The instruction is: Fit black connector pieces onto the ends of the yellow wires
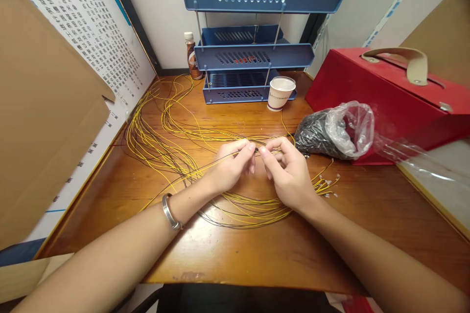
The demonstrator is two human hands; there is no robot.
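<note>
My left hand [233, 166] is closed in a pinch on thin yellow and black wires [213, 162], which trail back past my wrist to the left. Its fingertips almost meet those of my right hand [290, 173], also pinched. Between them shows a small black piece [256, 150], too small to name, gripped by the right fingers. Under and around both hands lies a big loose bundle of yellow and black wires [157, 142]. Several wire ends with small whitish connectors [326, 186] spread out right of my right wrist.
A clear plastic bag of small black pieces [319, 132] leans by a red case [367, 88] on the right. Behind stand a paper cup [281, 94], a blue tiered tray rack [253, 57] and a brown bottle [193, 58]. Cardboard [47, 107] borders the left side.
</note>
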